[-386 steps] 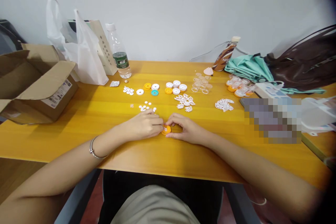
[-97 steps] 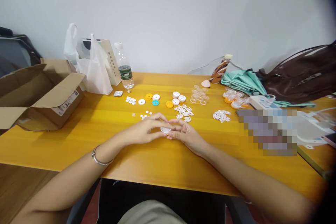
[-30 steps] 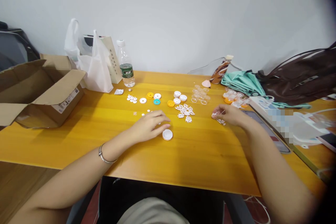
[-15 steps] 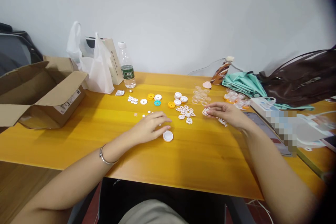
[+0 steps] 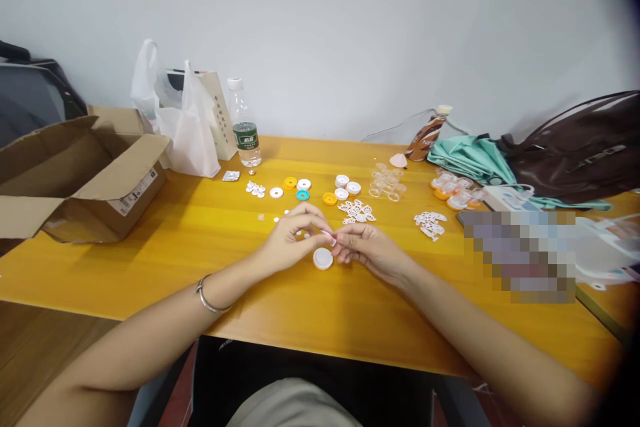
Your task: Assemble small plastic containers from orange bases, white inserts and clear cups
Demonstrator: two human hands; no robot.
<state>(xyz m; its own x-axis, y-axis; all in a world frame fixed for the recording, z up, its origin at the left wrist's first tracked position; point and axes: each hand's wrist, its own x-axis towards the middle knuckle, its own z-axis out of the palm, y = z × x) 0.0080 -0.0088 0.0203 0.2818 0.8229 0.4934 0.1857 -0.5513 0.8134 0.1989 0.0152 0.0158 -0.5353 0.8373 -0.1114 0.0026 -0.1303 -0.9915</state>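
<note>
Over the middle of the table, the fingertips of my left hand (image 5: 296,235) and my right hand (image 5: 374,251) meet. Both pinch a small white openwork plastic piece (image 5: 329,236), mostly covered by the fingers. Just below them lies a round white disc-shaped part (image 5: 323,258) with an orange edge. Beyond the hands is a pile of white openwork pieces (image 5: 357,212), and more white cut-out pieces (image 5: 430,224) lie to the right. Several small white discs are partly hidden behind my left hand.
White, yellow and teal round parts (image 5: 303,195) lie farther back, beside clear rings (image 5: 387,181). Wrapped orange-and-clear parts (image 5: 456,191) are at right. A cardboard box (image 5: 125,180), water bottle (image 5: 246,127), brown bottle (image 5: 427,137), green cloth (image 5: 467,157) and power strip (image 5: 510,200) stand around.
My right hand has moved left from the right-hand pieces, bringing the white openwork piece to my left hand. My left fingers have closed on it too.
</note>
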